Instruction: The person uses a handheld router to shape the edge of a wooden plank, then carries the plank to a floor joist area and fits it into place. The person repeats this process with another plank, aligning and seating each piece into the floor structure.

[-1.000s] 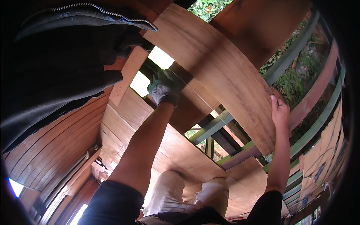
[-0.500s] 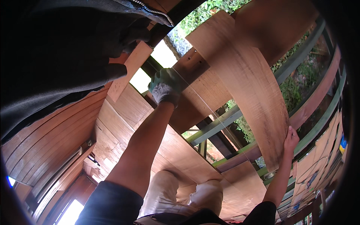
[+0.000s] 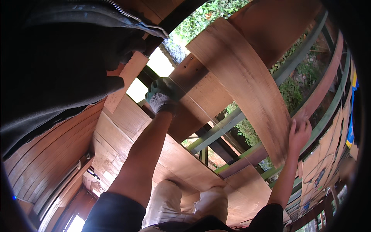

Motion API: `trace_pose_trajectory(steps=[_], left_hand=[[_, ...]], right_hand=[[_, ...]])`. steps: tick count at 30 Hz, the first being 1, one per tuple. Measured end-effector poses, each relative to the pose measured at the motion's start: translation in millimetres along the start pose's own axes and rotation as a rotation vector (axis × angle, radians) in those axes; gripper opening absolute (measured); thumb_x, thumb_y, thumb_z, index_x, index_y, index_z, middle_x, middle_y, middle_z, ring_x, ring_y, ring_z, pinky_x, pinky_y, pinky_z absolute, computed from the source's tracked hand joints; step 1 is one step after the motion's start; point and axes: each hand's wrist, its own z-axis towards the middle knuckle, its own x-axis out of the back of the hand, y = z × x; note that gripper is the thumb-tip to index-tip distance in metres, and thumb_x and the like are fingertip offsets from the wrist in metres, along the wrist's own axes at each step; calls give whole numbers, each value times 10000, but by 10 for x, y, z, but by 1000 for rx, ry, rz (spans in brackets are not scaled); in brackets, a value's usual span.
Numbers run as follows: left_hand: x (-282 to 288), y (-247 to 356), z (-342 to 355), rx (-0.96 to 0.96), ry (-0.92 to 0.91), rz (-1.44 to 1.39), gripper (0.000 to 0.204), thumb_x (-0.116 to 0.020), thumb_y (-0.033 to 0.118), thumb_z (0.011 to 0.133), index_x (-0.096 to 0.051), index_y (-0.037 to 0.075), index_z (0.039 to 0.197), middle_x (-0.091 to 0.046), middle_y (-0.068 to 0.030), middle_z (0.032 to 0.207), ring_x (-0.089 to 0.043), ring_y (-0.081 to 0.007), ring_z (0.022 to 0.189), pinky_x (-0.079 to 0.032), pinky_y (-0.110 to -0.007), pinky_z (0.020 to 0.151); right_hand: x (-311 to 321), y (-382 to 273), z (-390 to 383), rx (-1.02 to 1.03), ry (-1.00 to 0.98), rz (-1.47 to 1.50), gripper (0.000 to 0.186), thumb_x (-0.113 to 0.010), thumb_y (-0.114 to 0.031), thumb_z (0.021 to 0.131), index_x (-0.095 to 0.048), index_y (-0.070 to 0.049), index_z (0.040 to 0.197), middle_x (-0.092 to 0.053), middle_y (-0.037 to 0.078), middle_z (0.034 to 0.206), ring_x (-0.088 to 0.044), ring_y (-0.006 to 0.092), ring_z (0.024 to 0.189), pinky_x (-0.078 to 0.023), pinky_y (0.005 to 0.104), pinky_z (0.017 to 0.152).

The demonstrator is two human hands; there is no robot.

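Observation:
My left hand [image 3: 160,94], in a grey and green knit glove, is closed on the edge of a brown wooden board [image 3: 197,110] lying across the open floor frame; its fingertips are hidden. A wide, loose plank [image 3: 247,81] lies slantwise over that board, its near end reaching to the right. Beside this end is my bare right hand [image 3: 300,133], fingers apart and loosely bent, at most touching the plank's edge. A thin pale string [image 3: 210,116] runs taut across the boards between my hands.
Green and reddish joists [image 3: 218,130] cross gaps with plants and ground below. Laid floorboards [image 3: 185,158] lie under my knees. Dark zipped cloth [image 3: 65,65] fills the upper left, near a short board [image 3: 125,83]. Planks and a cable [image 3: 319,174] lie at the right.
My right hand has loosened from the plank's edge, its fingers spreading. My left hand keeps its place on the board. The whole view has shifted slightly.

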Motion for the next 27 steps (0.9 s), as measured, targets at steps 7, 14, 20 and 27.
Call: trace_pose_trajectory(steps=[7, 14, 20, 27], left_hand=[[-19, 35, -1, 40, -51, -13, 344, -462, 383, 994, -652, 99, 1039, -672, -140, 1081, -631, -372, 1019, -469, -533, 905], [-22, 39, 5, 31, -48, 5, 350, -470, 387, 996, -655, 93, 1038, -675, -139, 1070, -630, -368, 1025, -471, -531, 907], [-45, -18, -9, 18, -51, 17, 349, -479, 390, 993, -656, 92, 1037, -672, -143, 1062, -628, -367, 1035, -478, -529, 894], [-20, 7, 8, 15, -41, 38, 361, -468, 388, 999, -683, 97, 1016, -688, -141, 1022, -653, -349, 999, -498, -523, 870]], right_hand=[[-104, -904, 322, 91, -359, 317, 988, -854, -445, 739, -369, -103, 1529, -336, 246, 1559, -314, 433, 1445, -317, 555, 1165], [134, -1407, -164, 143, -571, 146, 1075, -868, -281, 693, -286, -169, 1590, -222, 219, 1635, -201, 464, 1503, -257, 626, 1182], [819, -704, 323, 19, -504, 580, 575, -727, -101, 817, -573, -72, 1371, -602, 255, 1268, -592, 393, 1201, -496, 419, 992], [834, -334, 1046, -168, -426, 416, 258, -725, -149, 883, -646, -16, 1090, -699, 247, 880, -716, 380, 837, -531, 402, 722]])
